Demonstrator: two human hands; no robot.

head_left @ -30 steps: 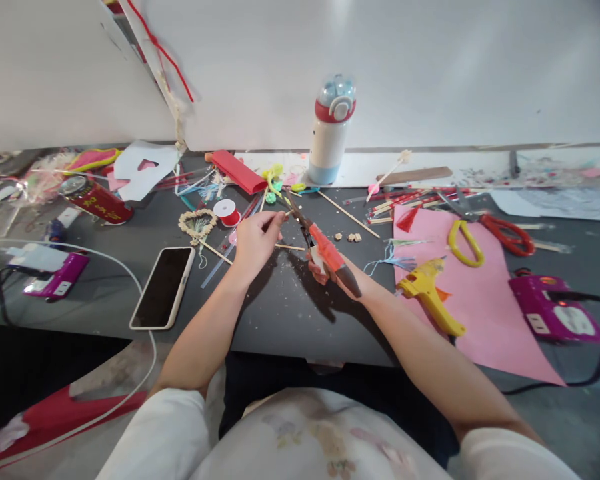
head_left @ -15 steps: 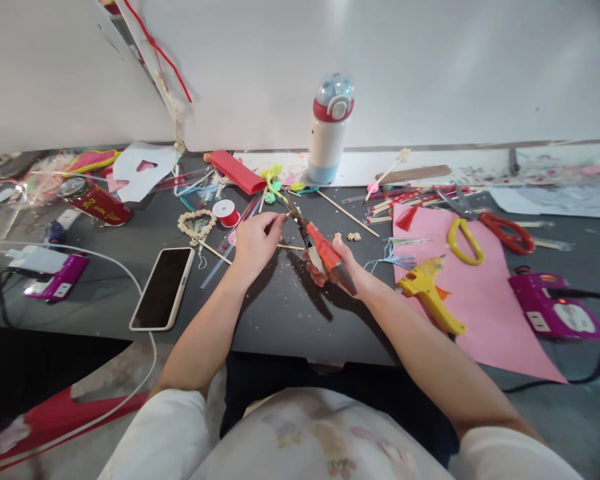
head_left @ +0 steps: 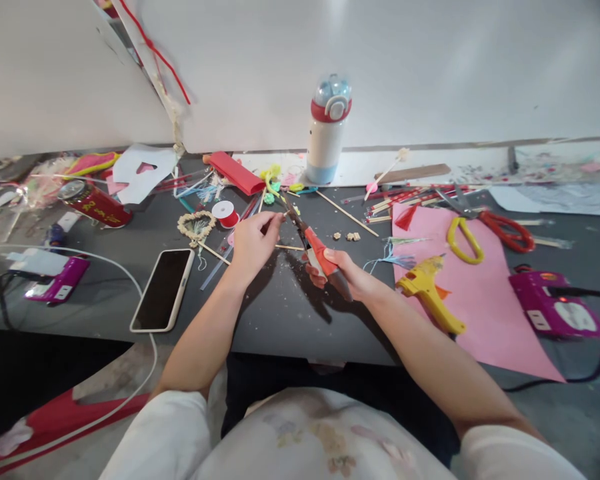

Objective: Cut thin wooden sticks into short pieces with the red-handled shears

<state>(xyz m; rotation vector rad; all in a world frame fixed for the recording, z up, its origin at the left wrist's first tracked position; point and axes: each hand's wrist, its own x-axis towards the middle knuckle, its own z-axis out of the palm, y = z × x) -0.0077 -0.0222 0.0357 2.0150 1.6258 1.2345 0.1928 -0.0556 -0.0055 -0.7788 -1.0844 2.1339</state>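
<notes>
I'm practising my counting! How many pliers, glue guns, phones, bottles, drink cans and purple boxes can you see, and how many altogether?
Pliers: 1 pair
Glue gun: 1
Phone: 1
Bottle: 1
Drink can: 1
Purple boxes: 2
Total: 7

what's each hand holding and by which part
Right hand: the pliers, by the handles. Left hand: fingertips together, anything between them too small to tell.

Over the tabletop (head_left: 275,320) I have the pliers (head_left: 316,242) in the right hand (head_left: 349,272); from here I see the phone (head_left: 161,291) left of them, the bottle (head_left: 325,147) behind, the glue gun (head_left: 429,293) on the paper sheet (head_left: 497,313) to the right.
</notes>
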